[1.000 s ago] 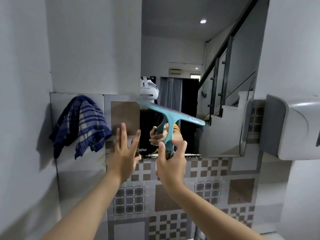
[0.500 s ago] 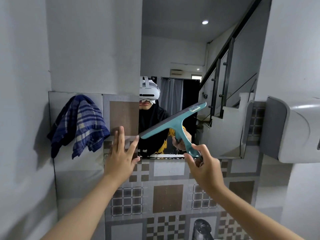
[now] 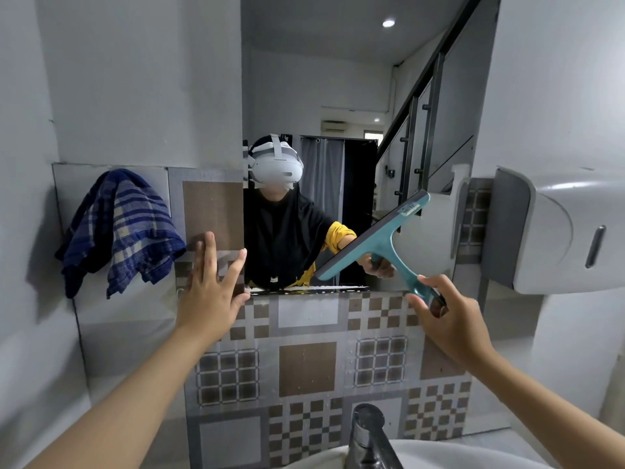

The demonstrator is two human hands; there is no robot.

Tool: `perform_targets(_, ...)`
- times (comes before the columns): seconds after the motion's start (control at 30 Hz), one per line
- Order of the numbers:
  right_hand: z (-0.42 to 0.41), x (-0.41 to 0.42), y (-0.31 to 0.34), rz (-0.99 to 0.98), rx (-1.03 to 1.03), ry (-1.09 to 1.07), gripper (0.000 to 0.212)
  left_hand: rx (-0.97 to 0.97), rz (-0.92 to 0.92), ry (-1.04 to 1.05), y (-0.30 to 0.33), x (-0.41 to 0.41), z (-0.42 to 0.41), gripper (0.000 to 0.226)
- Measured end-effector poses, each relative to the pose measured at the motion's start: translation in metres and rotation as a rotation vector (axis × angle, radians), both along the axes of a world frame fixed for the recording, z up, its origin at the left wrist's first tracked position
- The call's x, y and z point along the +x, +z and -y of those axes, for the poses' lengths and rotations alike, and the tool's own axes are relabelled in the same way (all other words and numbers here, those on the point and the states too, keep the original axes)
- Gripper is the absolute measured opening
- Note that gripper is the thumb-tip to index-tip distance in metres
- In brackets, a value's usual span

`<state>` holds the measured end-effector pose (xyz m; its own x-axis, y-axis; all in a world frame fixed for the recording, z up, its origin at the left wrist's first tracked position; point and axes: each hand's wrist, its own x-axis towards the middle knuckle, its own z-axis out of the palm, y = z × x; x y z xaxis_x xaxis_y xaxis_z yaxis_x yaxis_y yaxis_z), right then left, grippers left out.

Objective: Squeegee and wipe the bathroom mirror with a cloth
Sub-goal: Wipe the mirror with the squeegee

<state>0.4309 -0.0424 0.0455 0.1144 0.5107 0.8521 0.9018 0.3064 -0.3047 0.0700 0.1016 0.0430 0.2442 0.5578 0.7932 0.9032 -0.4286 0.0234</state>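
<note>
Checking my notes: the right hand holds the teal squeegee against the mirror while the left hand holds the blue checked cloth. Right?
Not quite. In the head view the left hand is empty, flat against the tiled wall; the blue checked cloth hangs untouched. The right hand does hold the teal squeegee.

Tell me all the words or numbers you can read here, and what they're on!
None can be read.
Sticker on the teal squeegee blade, held by the right hand: print too small and blurred.
Small white mark on the black top reflected in the mirror: too small to read.
</note>
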Motion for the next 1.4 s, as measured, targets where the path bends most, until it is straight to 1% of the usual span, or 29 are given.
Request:
perform_targets(0.07,0.007,0.012,-0.005,-0.042,0.001,0.002,0.035,-0.008,0.003,-0.002,0.000,0.001,0.001,0.077)
perform_targets(0.13,0.012,0.023,-0.011,-0.094,0.019,0.024,0.050,-0.014,0.004,-0.002,0.000,0.001,0.001,0.076)
perform_targets(0.17,0.013,0.028,-0.016,-0.118,0.020,0.014,0.051,-0.016,0.003,0.000,0.000,0.001,0.001,0.076)
perform_targets(0.27,0.018,0.032,-0.029,-0.216,-0.019,-0.018,0.027,-0.026,0.005,0.004,0.000,0.001,0.000,0.075)
perform_targets(0.3,0.018,0.030,-0.034,-0.260,-0.039,-0.024,0.023,-0.029,0.005,0.005,0.000,0.001,0.000,0.075)
perform_targets(0.43,0.018,0.008,-0.051,-0.490,-0.102,0.044,0.019,-0.034,0.002,0.006,0.001,0.001,0.001,0.073)
perform_targets(0.63,0.012,-0.049,-0.061,-0.851,-0.105,0.151,0.013,-0.045,0.002,0.011,0.001,0.002,0.001,0.073)
perform_targets(0.83,0.005,-0.102,-0.046,-1.127,-0.088,0.178,0.011,-0.063,0.014,0.003,0.002,0.002,0.002,0.071)
perform_targets(0.97,0.001,-0.130,-0.033,-1.293,-0.091,0.217,0.017,-0.034,-0.003,-0.007,0.004,0.003,0.005,0.072)
perform_targets(1.13,-0.004,-0.159,-0.022,-1.410,-0.083,0.272,0.018,-0.004,-0.038,0.010,0.008,0.002,0.011,0.074)
perform_targets(1.2,-0.003,-0.170,-0.020,-1.424,-0.101,0.312,0.018,0.001,-0.056,0.026,0.011,0.001,0.014,0.076)
perform_targets(1.27,-0.004,-0.184,-0.023,-1.395,-0.133,0.336,0.016,-0.003,-0.084,0.043,0.015,-0.003,0.016,0.081)
perform_targets(1.4,-0.004,-0.223,-0.034,-1.258,-0.178,0.424,0.017,-0.030,-0.143,0.062,0.025,-0.015,0.019,0.088)
